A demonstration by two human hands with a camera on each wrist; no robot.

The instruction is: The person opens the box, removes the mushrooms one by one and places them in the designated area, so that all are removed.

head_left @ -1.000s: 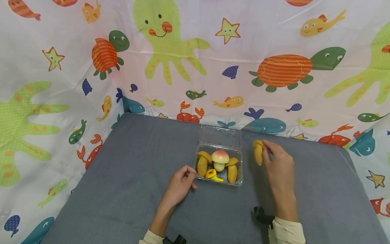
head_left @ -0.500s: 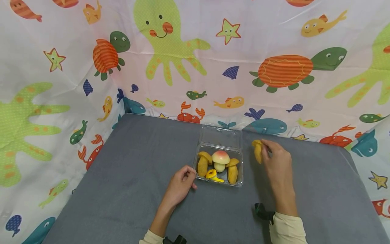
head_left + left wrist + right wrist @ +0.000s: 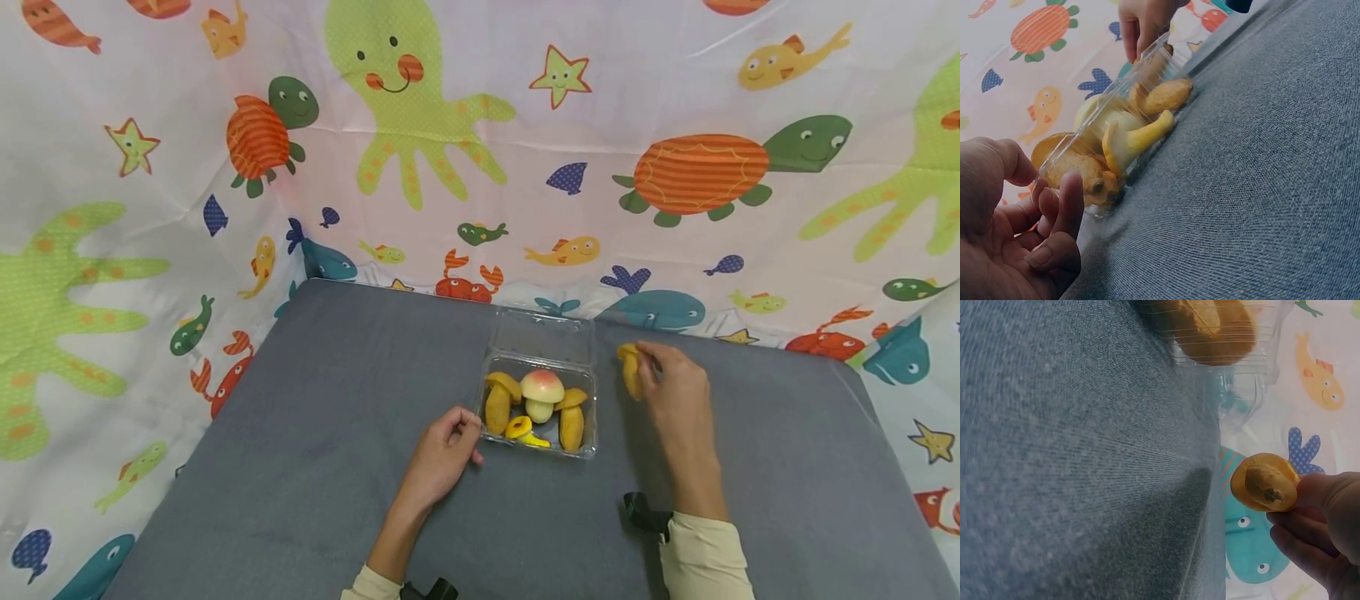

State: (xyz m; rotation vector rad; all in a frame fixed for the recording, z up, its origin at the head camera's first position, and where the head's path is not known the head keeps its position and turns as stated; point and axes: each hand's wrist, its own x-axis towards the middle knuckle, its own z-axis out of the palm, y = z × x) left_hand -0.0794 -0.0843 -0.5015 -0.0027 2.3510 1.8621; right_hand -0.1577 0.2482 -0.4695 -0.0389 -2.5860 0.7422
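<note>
In the head view my right hand [image 3: 678, 404] pinches a brown-yellow toy mushroom [image 3: 630, 371] by its cap, held in the air right of a clear plastic box [image 3: 591, 427]. The right wrist view shows that mushroom [image 3: 1265, 482] stem-end on, between thumb and fingers. My left hand [image 3: 442, 454] pinches the box's near left rim with thumb and fingertip. Inside the open box lie two brown mushrooms [image 3: 497, 408] [image 3: 572, 425], one red-capped pale mushroom [image 3: 542, 392] and a small bright yellow mushroom [image 3: 528, 432].
The box's hinged lid [image 3: 542, 335] is tipped back towards the rear edge of the grey cloth-covered table [image 3: 360, 375]. Behind and beside the table hangs a white curtain [image 3: 450, 225] printed with sea animals.
My right hand has shifted slightly left, towards the box, carrying the brown mushroom. The left hand and the box stay where they were.
</note>
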